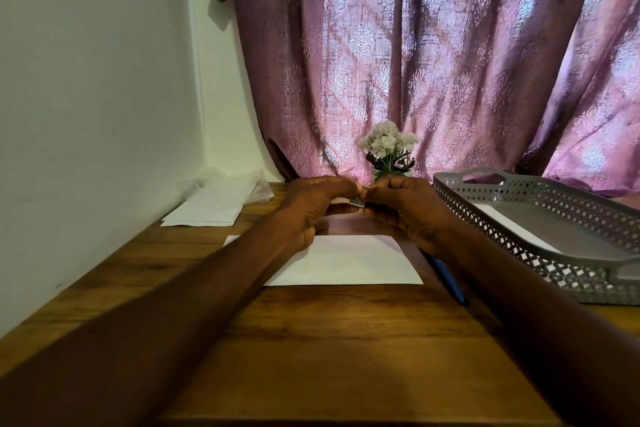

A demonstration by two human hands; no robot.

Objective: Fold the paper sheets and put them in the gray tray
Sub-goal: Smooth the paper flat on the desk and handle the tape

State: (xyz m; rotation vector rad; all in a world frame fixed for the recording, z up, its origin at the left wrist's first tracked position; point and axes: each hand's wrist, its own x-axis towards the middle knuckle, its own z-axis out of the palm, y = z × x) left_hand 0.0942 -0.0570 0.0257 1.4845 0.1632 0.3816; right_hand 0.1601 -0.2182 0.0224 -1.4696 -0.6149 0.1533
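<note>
A mauve patterned curtain (433, 62) fills the background behind a wooden table (329, 340). At the right edge of the table sits a gray tray (540, 246) with perforated walls; a white sheet (509, 225) lies inside it. A folded paper (346, 262) lies flat at the table's centre, and a stack of sheets (204, 213) rests far left by the wall. The left hand (311, 208) and right hand (412, 211) meet above the paper, fingertips pinched together on a small gray item (357, 202) too small to identify. A blue pen (448, 279) lies under the right wrist. White flowers (388, 146) stand behind the hands.
</note>
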